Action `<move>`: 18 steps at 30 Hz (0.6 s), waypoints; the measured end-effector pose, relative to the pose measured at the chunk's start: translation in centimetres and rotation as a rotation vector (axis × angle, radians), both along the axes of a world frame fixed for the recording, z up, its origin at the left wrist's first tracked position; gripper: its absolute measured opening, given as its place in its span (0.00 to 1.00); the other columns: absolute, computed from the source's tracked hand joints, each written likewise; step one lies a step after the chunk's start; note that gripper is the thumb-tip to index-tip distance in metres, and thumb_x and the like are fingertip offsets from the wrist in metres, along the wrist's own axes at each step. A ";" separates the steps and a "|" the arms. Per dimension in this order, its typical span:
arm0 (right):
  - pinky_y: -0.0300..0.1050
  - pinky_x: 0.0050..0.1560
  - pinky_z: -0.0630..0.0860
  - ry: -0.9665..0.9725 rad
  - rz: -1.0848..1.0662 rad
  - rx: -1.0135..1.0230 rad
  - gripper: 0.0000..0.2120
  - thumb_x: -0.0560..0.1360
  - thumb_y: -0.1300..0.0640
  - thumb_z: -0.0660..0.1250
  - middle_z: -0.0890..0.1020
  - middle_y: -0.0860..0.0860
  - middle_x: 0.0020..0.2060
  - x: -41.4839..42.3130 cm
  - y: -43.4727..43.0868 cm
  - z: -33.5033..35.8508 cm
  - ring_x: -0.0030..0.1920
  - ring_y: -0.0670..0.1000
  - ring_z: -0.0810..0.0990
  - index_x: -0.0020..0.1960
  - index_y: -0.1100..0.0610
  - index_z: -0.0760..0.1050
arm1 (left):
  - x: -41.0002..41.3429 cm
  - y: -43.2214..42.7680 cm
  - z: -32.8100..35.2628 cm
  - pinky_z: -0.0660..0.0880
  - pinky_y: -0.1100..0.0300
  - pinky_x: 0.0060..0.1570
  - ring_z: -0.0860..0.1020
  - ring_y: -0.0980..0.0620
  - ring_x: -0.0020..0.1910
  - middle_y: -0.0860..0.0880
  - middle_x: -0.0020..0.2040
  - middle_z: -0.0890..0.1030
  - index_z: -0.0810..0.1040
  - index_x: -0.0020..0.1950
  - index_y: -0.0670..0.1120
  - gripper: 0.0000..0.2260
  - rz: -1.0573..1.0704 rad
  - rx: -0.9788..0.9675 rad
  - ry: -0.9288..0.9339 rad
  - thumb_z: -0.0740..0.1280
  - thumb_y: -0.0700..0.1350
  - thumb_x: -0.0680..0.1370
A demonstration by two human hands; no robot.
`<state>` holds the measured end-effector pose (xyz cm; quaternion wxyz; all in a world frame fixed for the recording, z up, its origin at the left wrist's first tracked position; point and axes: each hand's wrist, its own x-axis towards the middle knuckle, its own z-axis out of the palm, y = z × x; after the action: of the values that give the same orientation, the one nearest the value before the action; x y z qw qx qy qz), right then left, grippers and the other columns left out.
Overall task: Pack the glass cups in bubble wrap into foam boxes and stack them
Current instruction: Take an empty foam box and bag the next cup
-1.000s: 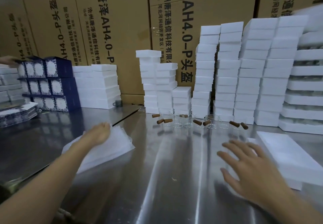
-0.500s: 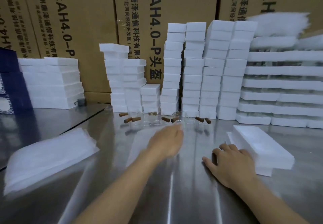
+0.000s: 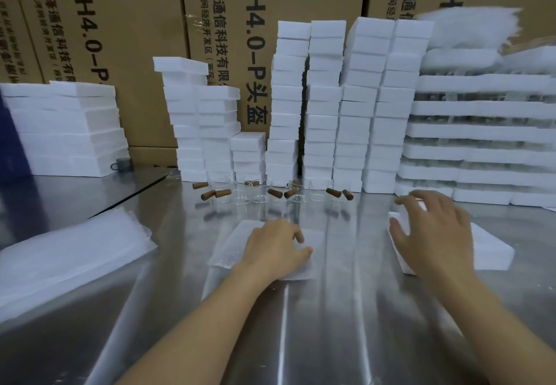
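Note:
A single bubble wrap sheet (image 3: 228, 253) lies flat on the steel table in front of me, and my left hand (image 3: 276, 249) rests on top of it. My right hand (image 3: 433, 234) hovers with fingers spread over the near end of a low foam box stack (image 3: 490, 249) at the right, holding nothing. Several clear glass cups (image 3: 258, 196) with brown wooden handles stand in a row beyond the sheet, at the foot of the foam stacks. A thick pile of bubble wrap sheets (image 3: 69, 252) lies at the left.
Tall columns of white foam boxes (image 3: 323, 99) line the back of the table. Wide foam trays (image 3: 481, 132) are stacked at the right, and a lower foam pile (image 3: 63, 126) at the left. Cardboard cartons (image 3: 126, 29) form the wall behind. A small grey cup (image 3: 122, 164) sits beside the left pile.
My left hand came from the bubble wrap pile at the left to the centre and laid one sheet down there. My right hand rose from the table to over the foam box.

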<state>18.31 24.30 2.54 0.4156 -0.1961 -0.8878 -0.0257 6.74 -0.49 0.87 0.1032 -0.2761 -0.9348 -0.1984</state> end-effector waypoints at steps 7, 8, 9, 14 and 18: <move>0.54 0.60 0.66 -0.242 -0.240 -0.138 0.23 0.78 0.57 0.62 0.83 0.51 0.52 0.9 1.8 0.7 0.58 0.58 0.77 0.73 0.49 0.70 | -0.3 0.0 0.1 0.73 0.56 0.47 0.82 0.50 0.47 0.55 0.47 0.84 0.84 0.46 0.52 0.13 0.038 0.037 0.054 0.69 0.59 0.81; 0.54 0.57 0.66 -0.228 -0.230 -0.125 0.23 0.78 0.59 0.62 0.82 0.51 0.50 0.9 1.8 0.8 0.57 0.58 0.77 0.72 0.49 0.70 | -0.3 0.0 0.0 0.74 0.56 0.46 0.81 0.52 0.45 0.56 0.45 0.83 0.83 0.45 0.52 0.15 0.036 0.046 0.027 0.69 0.63 0.80; 0.53 0.55 0.65 -0.206 -0.222 -0.103 0.23 0.77 0.60 0.63 0.82 0.51 0.48 0.8 1.8 0.7 0.55 0.58 0.77 0.72 0.49 0.71 | -0.4 0.0 -0.1 0.74 0.56 0.44 0.80 0.55 0.44 0.57 0.44 0.82 0.82 0.44 0.53 0.17 0.032 0.045 -0.005 0.69 0.66 0.78; 0.51 0.51 0.63 -0.280 -0.240 -0.029 0.23 0.79 0.59 0.61 0.83 0.47 0.54 0.1 2.0 0.0 0.57 0.55 0.77 0.73 0.46 0.71 | -0.4 0.1 -0.4 0.74 0.56 0.45 0.80 0.54 0.45 0.57 0.43 0.82 0.80 0.45 0.52 0.13 0.015 -0.007 -0.040 0.70 0.61 0.78; 0.56 0.64 0.63 -0.210 -0.245 -0.002 0.26 0.75 0.62 0.68 0.78 0.53 0.67 -0.1 2.5 -1.2 0.68 0.59 0.72 0.73 0.52 0.73 | -0.3 0.1 -0.4 0.71 0.56 0.43 0.80 0.52 0.45 0.56 0.43 0.82 0.81 0.45 0.52 0.08 0.030 0.012 -0.014 0.69 0.54 0.80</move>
<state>18.26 26.81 1.36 0.3141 -0.2996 -0.8958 -0.0957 6.48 -0.40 0.49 0.1012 -0.2602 -0.9383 -0.2042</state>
